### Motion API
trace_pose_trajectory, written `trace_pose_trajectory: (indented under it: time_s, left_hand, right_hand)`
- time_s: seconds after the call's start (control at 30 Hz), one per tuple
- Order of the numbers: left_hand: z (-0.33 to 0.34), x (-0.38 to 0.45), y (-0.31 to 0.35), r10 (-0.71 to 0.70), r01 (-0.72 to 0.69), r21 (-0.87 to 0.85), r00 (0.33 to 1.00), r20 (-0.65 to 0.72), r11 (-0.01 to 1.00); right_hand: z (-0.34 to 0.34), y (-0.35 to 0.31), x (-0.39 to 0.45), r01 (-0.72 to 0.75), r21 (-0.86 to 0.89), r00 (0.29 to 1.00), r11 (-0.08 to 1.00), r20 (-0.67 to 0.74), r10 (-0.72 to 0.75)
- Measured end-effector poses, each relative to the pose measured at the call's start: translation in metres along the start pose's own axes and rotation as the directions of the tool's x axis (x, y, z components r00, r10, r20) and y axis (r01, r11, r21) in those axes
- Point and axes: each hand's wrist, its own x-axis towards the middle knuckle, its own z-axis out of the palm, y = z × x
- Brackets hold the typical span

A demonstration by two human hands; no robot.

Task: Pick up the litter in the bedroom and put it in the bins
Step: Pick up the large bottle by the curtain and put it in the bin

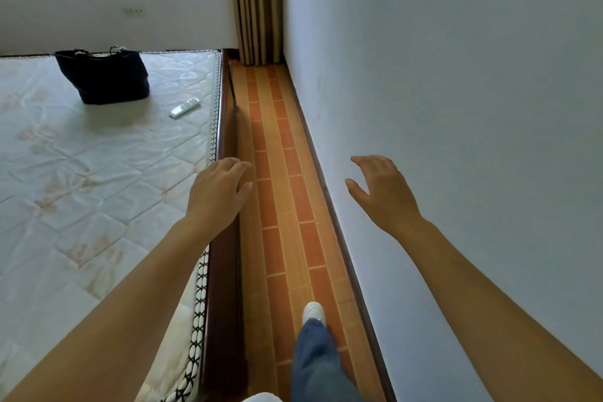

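Far left there's a bare quilted mattress (81,173) with a black handbag (102,75) standing upright on it near the back wall, and a white remote (184,107) lying just beside the bag, closer to the mattress edge. The dark wooden bed frame (225,271) runs along that edge. The left hand (217,189) hovers over the frame, fingers relaxed and loosely bent, holding nothing. Next is a narrow strip of orange-striped floor (277,173), a white shoe (313,312) and jeans leg on it, striped curtain (257,3) at the far end. The right hand (380,189) is spread open, empty, in front of the white wall (456,75). Can't spot any litter or bins here.
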Motion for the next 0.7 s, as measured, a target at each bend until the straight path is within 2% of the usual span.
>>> trace_pose_trajectory:
  time_s: [0.23,0.4,0.7]
  left_hand:
    - [0.024,0.152,-0.008,-0.062,0.063,0.009,0.998,-0.004,0.998]
    - [0.037,0.23,-0.022,-0.126,0.126,0.009,0.992,-0.024,0.992]
    - [0.063,0.385,-0.083,-0.174,0.175,0.004,0.984,-0.038,0.985]
  right_hand:
    - [-0.001,0.028,0.165,0.084,0.019,0.996,0.996,0.019,-0.085]
    - [0.004,0.038,0.26,0.128,0.01,0.99,0.992,0.064,-0.128]
    - [0.037,0.038,0.427,0.158,-0.015,0.984,0.987,0.088,-0.156]
